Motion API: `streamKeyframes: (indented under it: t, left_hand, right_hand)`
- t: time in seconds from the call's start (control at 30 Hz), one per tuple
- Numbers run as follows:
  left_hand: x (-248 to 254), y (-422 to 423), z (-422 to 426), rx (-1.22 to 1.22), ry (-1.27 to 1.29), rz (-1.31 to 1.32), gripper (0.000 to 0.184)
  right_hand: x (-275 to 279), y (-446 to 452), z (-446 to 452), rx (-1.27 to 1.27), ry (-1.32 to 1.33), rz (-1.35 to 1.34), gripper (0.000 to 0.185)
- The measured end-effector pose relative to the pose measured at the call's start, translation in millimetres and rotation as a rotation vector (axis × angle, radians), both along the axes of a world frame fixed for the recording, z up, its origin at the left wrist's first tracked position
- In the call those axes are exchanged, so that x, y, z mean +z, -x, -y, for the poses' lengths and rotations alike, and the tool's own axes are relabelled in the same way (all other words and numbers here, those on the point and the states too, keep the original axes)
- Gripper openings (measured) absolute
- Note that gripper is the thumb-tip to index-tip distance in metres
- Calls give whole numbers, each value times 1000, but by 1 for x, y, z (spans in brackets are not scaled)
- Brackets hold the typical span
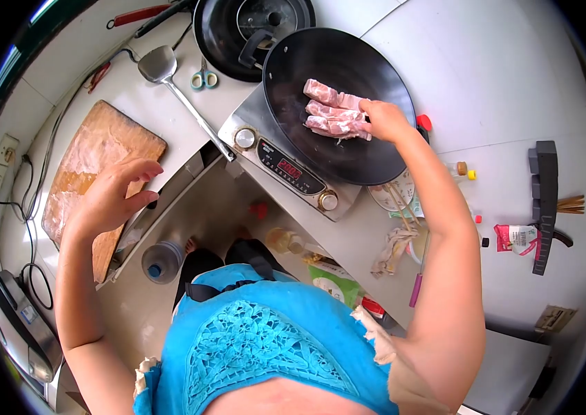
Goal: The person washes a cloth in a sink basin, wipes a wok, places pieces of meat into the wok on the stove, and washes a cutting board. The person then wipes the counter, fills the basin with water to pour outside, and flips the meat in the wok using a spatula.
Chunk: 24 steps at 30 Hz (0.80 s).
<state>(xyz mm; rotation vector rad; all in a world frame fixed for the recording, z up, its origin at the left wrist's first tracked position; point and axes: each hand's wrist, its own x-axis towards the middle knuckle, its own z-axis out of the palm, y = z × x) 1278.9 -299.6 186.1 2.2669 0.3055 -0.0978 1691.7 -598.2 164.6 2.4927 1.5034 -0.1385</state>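
My right hand (pixel 385 120) grips one end of several raw pork strips (pixel 334 112), pink with white fat, inside the black wok (pixel 327 59). Whether the strips touch the wok's bottom I cannot tell. The wok sits tilted in my view on an induction cooker (pixel 286 169) with a lit red display. My left hand (pixel 114 197) is at the right part of a worn wooden cutting board (pixel 106 138), thumb and fingers apart, holding nothing. The board's surface looks wet.
A metal spatula (pixel 159 66) lies between board and cooker, near scissors (pixel 203 78). Behind stands another black pan (pixel 220 34). Right of the cooker are a crumpled cloth (pixel 394 250), chopsticks and small bottles. A rice cooker (pixel 23 325) stands at left; a water jug (pixel 162 261) is on the floor.
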Motion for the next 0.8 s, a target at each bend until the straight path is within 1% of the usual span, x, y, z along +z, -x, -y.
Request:
streamKeyframes:
  t: [0.07, 0.17, 0.27, 0.37, 0.47, 0.5, 0.53, 0.57, 0.63, 0.67, 0.7, 0.73, 0.77, 0.8]
  left_hand:
    - [-2, 3, -1, 16, 12, -11, 33]
    - [1, 2, 1, 37, 28, -62, 32]
    - [-1, 5, 5, 45, 40, -76, 32]
    - [0, 9, 4, 44, 40, -36, 31]
    - [-1, 17, 3, 70, 39, -34, 30]
    - [-2, 21, 1, 81, 35, -44, 30]
    - [-2, 26, 0, 96, 63, -35, 29]
    - [-3, 32, -1, 117, 90, -22, 28]
    - [-11, 50, -5, 169, 173, 34, 24]
    - [-25, 63, -10, 218, 193, 71, 18]
    - [-36, 76, -14, 286, 162, 102, 14]
    - [-46, 91, -16, 363, 128, 127, 11]
    - [-50, 106, -13, 491, 143, 121, 10]
    - [-57, 122, -11, 613, 161, 126, 12]
  right_hand:
    - [2, 6, -1, -91, 99, -60, 27]
    - [-37, -13, 9, 45, 45, -82, 21]
    - [-39, -21, 5, -40, 97, -115, 18]
    - [-14, -3, -4, -1, -73, -172, 17]
    - [-6, 0, -10, 11, -196, -413, 17]
    - [13, 11, -15, 23, -211, -375, 17]
    - [35, 21, -16, -5, -298, -364, 16]
    - [58, 29, -15, 11, -319, -289, 17]
    - [104, 62, -2, -14, -595, -328, 15]
    - [130, 86, 6, -24, -663, -331, 8]
    - [140, 106, 17, -84, -819, -412, 3]
    - [153, 137, 24, -199, -890, -431, 4]
    - [157, 158, 36, -142, -986, -425, 7]
    - [157, 178, 46, -8, -1030, -450, 9]
